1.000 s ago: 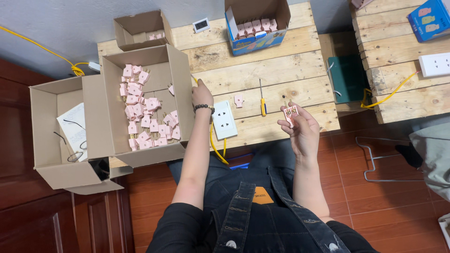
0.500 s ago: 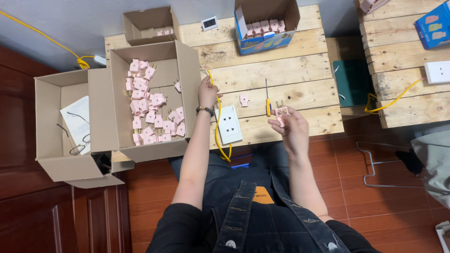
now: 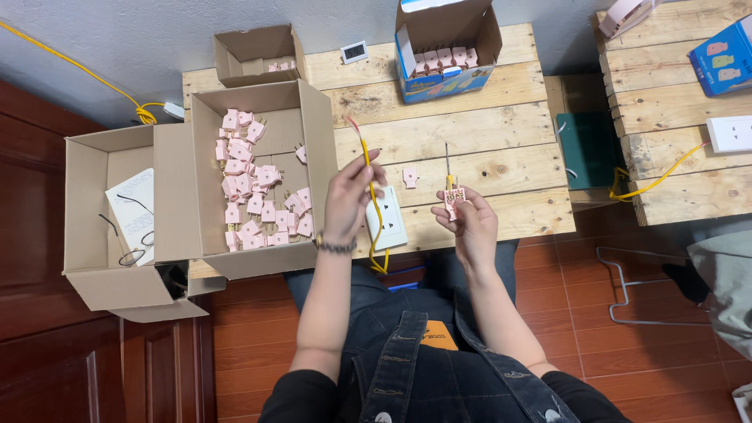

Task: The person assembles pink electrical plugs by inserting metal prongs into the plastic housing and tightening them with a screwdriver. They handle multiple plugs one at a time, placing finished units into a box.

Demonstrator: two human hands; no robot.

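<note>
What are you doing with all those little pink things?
A person sits at a wooden table. The left hand holds up a yellow wire. The right hand holds one small pink plug. A white socket plate lies on the table between the hands, with a thin screwdriver and another pink piece close by. The big cardboard box beside the left hand holds many more pink plugs.

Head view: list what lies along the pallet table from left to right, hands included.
Open box of pink plugs → left hand holding a yellow wire → white socket plate → loose pink plug → right hand holding a pink plug.
</note>
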